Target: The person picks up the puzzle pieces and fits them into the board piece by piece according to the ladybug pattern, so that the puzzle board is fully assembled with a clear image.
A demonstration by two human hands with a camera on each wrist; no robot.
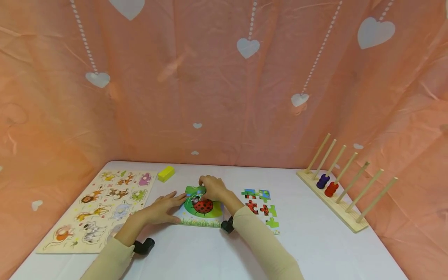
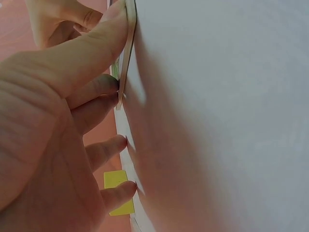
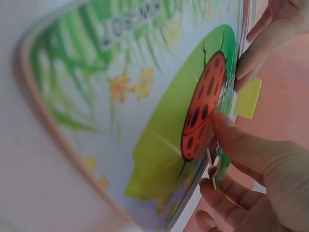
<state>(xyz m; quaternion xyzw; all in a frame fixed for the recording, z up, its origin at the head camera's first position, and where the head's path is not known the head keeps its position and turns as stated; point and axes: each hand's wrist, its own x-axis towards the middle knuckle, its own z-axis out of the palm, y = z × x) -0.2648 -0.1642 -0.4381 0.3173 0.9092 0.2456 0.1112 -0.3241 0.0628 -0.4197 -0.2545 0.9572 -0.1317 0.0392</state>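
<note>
A ladybug jigsaw board (image 1: pixel 206 223) lies on the white table in front of me. My left hand (image 1: pixel 159 209) rests at its left side, thumb near the front corner and fingers spread along the edge. In the left wrist view, that thumb and two fingertips touch the board's rim (image 2: pixel 126 58). My right hand (image 1: pixel 215 188) reaches over the board's far part. Between its thumb and fingers it pinches a small green jigsaw piece (image 3: pixel 222 171), seen edge-on in the right wrist view. The fingers partly hide the spot beneath.
Several loose jigsaw pieces (image 1: pixel 264 210) lie right of the board. An animal peg puzzle (image 1: pixel 78 196) lies at the left, with a yellow block (image 1: pixel 166 173) behind. A wooden peg stand (image 1: pixel 341 206) at the right carries purple rings (image 1: pixel 322 181) and red rings (image 1: pixel 331 189).
</note>
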